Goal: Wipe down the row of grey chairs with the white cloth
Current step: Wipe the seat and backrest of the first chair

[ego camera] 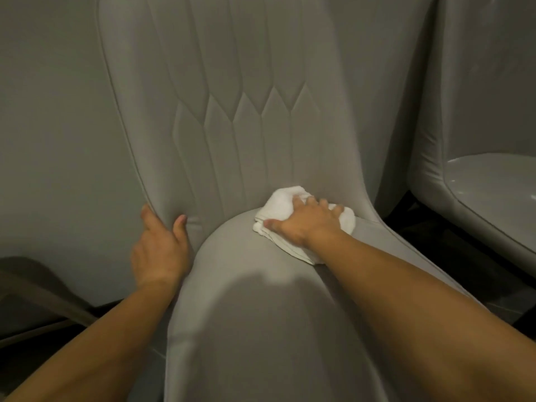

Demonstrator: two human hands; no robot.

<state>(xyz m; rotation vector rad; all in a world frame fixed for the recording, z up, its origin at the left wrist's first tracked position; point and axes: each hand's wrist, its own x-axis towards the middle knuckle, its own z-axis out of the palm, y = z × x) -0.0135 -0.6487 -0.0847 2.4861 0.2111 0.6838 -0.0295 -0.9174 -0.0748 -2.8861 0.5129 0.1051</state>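
At far left, outboard of the left hand, a plain grey wall panel [52,111] fills the background, and below it a darker grey curved shape [34,288] sits low beside the left forearm; what it belongs to cannot be determined.

The left hand [159,248] grips the left edge of the grey chair's backrest [232,82] where it curves down to meet the seat. The thumb lies on the front face of the upholstery; the fingers wrap behind the piped edge and are mostly hidden. The hand is clamped on the chair edge.

Between the two hands, the backrest shows vertical stitched channels ending in a diamond-quilted band above the right hand. The seat cushion [246,329] bulges forward beneath both forearms, with a soft shadow across its middle.

The right hand [307,221] presses down on the white cloth [282,208], fingers spread and slightly curled over it, thumb lying along the cloth's near-left edge. The cloth is bunched, lying at the back of the seat in the crease where seat meets backrest, with a folded hem trailing under the wrist.

To the right of the right hand, well apart, stands a second grey chair [490,181], its seat surface glossy with highlights. A dark floor [452,245] shows between the two chairs.
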